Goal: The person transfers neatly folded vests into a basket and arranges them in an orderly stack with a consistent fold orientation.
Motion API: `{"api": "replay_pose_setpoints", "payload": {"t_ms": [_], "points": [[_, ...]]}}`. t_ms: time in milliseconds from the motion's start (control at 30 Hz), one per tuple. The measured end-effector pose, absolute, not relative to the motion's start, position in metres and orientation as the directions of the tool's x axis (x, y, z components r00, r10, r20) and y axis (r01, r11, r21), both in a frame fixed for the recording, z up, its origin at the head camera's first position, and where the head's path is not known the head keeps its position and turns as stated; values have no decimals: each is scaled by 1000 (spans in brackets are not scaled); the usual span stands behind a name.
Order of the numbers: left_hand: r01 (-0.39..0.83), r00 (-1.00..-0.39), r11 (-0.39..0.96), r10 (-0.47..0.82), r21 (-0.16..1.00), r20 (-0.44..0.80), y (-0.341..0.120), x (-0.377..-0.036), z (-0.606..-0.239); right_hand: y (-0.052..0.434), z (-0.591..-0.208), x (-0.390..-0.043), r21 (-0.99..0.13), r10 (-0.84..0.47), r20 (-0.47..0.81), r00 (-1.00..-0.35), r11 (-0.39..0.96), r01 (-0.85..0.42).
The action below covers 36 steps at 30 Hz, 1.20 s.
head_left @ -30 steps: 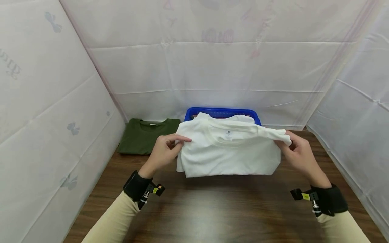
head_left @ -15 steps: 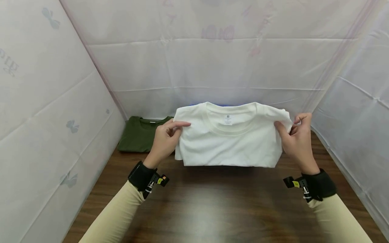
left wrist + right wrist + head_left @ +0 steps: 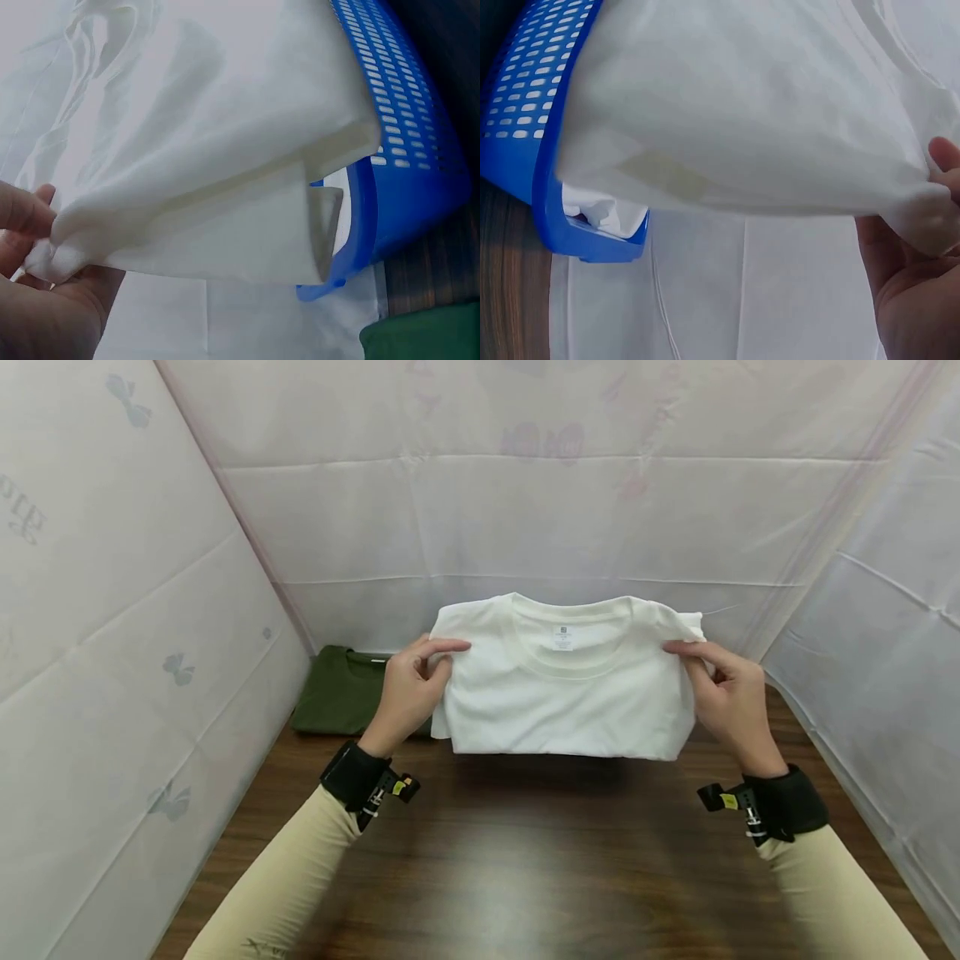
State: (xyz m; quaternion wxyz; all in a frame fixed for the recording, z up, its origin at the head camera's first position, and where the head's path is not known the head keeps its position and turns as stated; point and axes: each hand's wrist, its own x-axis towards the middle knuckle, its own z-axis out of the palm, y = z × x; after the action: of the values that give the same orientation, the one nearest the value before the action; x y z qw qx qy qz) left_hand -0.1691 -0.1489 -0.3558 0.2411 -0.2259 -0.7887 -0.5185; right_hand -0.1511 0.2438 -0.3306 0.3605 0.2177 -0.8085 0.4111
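Observation:
A folded white T-shirt hangs neckline up in the head view, with a small label inside its collar. My left hand pinches the shirt's left shoulder between thumb and fingers. At the opposite shoulder my right hand grips the cloth the same way. Both wrist views show the shirt over a blue basket, its lower edge close above the rim. Some white cloth shows inside the basket. From the head view, the shirt hides the basket.
A folded dark green T-shirt lies on the brown wooden table at the back left, partly behind my left hand. White sheeting walls off the back and both sides.
The white T-shirt has been raised and now covers the basket in the head view. My right hand has shifted its hold on the shoulder, which now lies flatter.

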Motion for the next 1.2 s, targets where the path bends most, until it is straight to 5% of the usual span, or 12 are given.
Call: {"api": "replay_pose_setpoints", "payload": {"t_ms": [533, 1200], "points": [[572, -810, 515, 228, 638, 541, -145, -192, -343, 265, -335, -179, -466, -219, 622, -752, 669, -580], [411, -900, 576, 135, 706, 414, -133, -241, -331, 266, -333, -219, -443, -333, 375, -865, 755, -483]]}}
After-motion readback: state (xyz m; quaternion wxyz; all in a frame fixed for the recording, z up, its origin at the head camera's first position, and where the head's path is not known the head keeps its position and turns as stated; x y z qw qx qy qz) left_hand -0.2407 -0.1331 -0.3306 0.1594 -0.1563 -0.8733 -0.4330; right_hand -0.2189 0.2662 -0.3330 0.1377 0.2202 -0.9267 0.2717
